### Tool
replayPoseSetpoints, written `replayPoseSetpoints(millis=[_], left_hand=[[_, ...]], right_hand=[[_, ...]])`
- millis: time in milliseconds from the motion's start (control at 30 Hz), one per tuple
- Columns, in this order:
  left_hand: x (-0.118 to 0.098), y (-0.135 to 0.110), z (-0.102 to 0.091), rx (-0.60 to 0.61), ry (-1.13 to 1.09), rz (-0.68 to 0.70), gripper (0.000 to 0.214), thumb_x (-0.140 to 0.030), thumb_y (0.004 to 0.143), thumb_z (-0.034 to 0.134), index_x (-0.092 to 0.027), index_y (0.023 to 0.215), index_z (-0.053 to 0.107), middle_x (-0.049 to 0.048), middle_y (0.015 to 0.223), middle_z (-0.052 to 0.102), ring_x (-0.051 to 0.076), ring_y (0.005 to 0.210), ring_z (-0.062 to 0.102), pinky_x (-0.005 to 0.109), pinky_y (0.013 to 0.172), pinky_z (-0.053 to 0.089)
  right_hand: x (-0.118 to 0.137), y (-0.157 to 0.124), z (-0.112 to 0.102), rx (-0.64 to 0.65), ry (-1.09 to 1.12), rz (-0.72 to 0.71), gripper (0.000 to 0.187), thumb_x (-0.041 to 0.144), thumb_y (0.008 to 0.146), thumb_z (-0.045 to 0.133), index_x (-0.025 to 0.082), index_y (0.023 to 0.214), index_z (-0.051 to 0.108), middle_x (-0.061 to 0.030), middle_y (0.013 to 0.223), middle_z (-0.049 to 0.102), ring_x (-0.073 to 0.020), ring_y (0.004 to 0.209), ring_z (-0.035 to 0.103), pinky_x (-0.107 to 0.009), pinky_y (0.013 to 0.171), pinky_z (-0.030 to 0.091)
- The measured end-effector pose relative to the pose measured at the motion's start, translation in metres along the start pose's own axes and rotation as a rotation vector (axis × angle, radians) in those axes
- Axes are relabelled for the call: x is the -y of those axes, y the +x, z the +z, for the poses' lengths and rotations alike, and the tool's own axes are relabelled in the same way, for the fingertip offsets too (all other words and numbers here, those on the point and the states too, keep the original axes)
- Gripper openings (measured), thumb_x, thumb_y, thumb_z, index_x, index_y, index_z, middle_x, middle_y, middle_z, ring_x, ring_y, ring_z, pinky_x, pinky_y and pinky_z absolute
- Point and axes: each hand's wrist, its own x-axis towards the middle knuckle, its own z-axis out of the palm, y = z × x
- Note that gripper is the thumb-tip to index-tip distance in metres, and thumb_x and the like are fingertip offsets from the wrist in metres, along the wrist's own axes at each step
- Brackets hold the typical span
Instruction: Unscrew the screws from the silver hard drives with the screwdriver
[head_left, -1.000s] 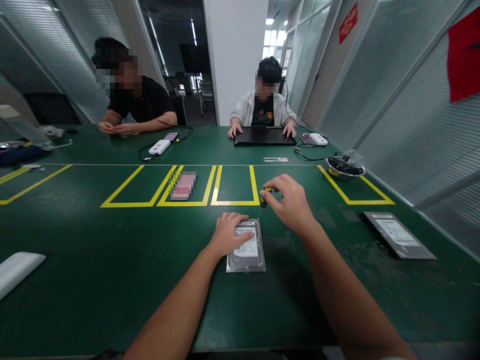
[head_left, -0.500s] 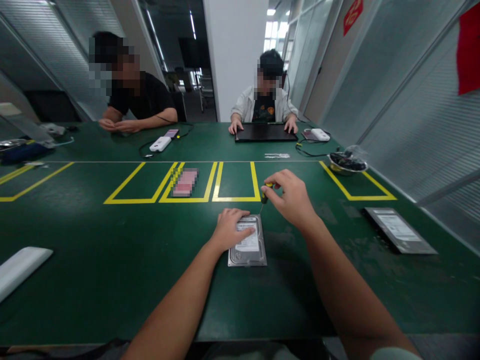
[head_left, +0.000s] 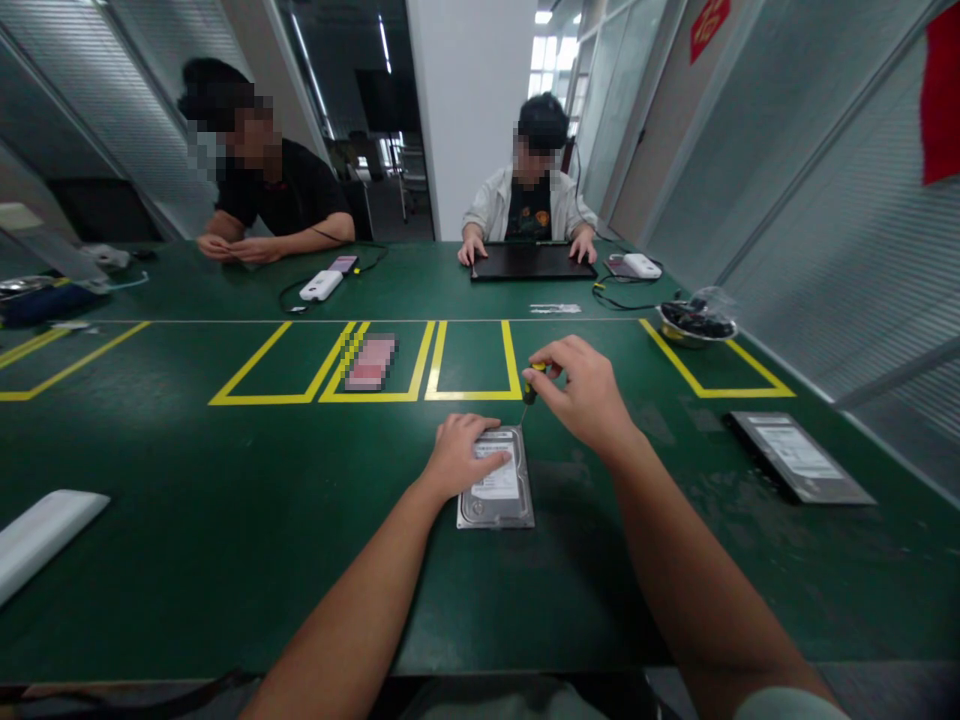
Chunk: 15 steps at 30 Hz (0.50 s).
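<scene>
A silver hard drive (head_left: 495, 505) with a white label lies flat on the green table in front of me. My left hand (head_left: 461, 455) holds it from the left, fingers at its far edge and thumb across the label. Between the fingertips of my right hand (head_left: 585, 395) is a small screwdriver (head_left: 531, 390) with a yellow and dark handle. Its thin shaft points down, and the tip meets the drive's far right corner. Whether it sits in a screw is too small to tell.
A second hard drive (head_left: 802, 458) lies at the right. Behind it stands a bowl (head_left: 697, 325) of dark parts. A pinkish phone-like object (head_left: 371, 362) rests within yellow tape, and a white object (head_left: 45, 535) lies far left. Two people sit opposite, one touching a black panel (head_left: 532, 262).
The whole view has shifted very slightly. Both hands, the screwdriver and the hard drive keep the same places relative to each other.
</scene>
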Motion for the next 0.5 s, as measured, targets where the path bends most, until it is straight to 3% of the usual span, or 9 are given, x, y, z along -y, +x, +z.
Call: replayPoseSetpoints(millis=[500], left_hand=[[-0.0005,0.0004,-0.0011,0.008,-0.003,0.003,0.05,-0.052,0.08,0.065,-0.025,0.122,0.062,0.005,0.118,0.064,0.029,0.111,0.05,0.042,0.096,0.037]], right_hand=[[-0.0014,-0.0012,0.0029,0.012,-0.008,-0.004,0.011,0.028,0.086,0.061,0.02,0.094,0.064,-0.0045,0.088,0.06,-0.0181,0.081,0.055,-0.033,0.076,0.043]])
